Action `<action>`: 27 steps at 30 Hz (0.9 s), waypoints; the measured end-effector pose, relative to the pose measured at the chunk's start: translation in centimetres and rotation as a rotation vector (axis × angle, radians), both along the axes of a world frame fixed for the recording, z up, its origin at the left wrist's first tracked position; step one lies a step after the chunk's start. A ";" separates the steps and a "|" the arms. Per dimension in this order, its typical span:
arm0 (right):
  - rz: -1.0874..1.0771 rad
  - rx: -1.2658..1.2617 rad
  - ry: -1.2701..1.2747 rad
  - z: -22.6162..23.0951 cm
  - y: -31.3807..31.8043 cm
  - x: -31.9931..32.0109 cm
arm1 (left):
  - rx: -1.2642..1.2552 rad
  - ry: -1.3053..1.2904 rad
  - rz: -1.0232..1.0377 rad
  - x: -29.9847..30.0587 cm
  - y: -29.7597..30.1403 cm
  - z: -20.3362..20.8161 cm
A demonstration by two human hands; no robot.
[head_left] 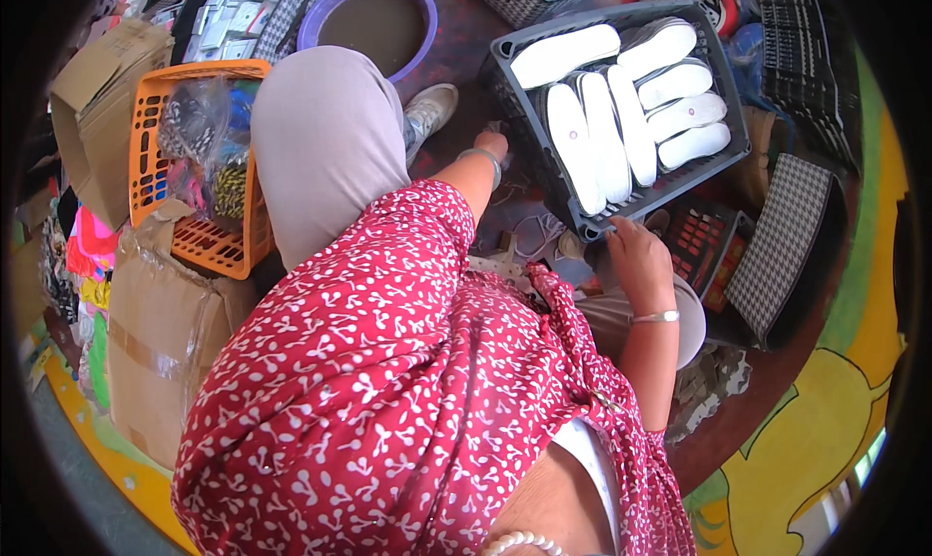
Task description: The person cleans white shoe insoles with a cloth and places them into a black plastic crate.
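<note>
A dark grey plastic crate (pixel 505 80) stands ahead on the right, filled with several white shoe soles (pixel 631 124), some upright in rows, others across them. My right hand (pixel 639 260) is at the crate's near rim, its fingers curled against the edge; the thumb is hard to see. Left of the crate, low over the dark floor, my left hand (pixel 493 145) has its fingers closed. Something small and pale shows at its fingertips, too small to name. White cord (pixel 539 234) lies on the floor between my two arms.
An orange basket (pixel 150 153) with bagged goods stands left of my knee, near cardboard boxes (pixel 155 352). Beyond my shoe (pixel 432 109) is a purple basin (pixel 427 12) of murky water. Checked boxes (pixel 782 245) and a dark basket with red items (pixel 694 240) flank the right side.
</note>
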State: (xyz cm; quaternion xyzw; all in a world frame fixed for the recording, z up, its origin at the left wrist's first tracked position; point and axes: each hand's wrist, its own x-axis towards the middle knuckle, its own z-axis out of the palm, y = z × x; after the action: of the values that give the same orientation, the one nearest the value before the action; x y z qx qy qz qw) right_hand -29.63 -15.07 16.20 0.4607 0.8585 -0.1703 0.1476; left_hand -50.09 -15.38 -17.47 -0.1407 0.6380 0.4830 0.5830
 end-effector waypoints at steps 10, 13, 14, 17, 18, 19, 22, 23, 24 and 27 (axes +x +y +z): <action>0.048 0.038 0.103 0.8 -1.3 -1.6 | 0.463 -0.257 -0.052 0.2 -0.4 4.8; 0.047 0.039 0.095 0.5 0.0 -0.8 | 0.445 -0.249 -0.053 2.1 -0.1 4.8; 0.042 0.039 0.087 0.5 0.6 -0.7 | 0.399 -0.229 -0.044 3.3 0.2 4.8; 0.002 0.030 0.029 -0.2 2.1 0.8 | 0.164 -0.181 0.029 6.6 1.9 4.3; -0.013 0.025 0.001 -0.3 2.7 1.5 | 0.234 -0.224 0.049 7.6 2.3 5.0; -0.027 0.019 -0.026 -0.4 3.3 2.0 | 0.303 -0.267 0.070 8.6 2.6 5.7; -0.042 0.007 -0.068 -1.1 5.0 3.5 | 0.399 -0.303 0.098 10.8 3.5 5.6; -0.035 0.005 -0.066 -1.6 5.5 4.1 | 0.366 -0.304 0.074 11.4 3.5 5.2; -0.029 0.004 -0.067 -2.0 5.7 4.5 | 0.332 -0.307 0.050 11.9 3.4 5.1; -0.047 -0.012 -0.106 -2.9 6.0 5.3 | 0.406 -0.408 -0.187 13.0 2.5 4.8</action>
State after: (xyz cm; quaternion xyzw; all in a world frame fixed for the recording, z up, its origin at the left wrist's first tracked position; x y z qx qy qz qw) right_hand -24.28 -9.07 13.28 0.4883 0.8373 -0.1542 0.1917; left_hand -37.12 -12.92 -12.65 -0.0560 0.4083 0.5069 0.7571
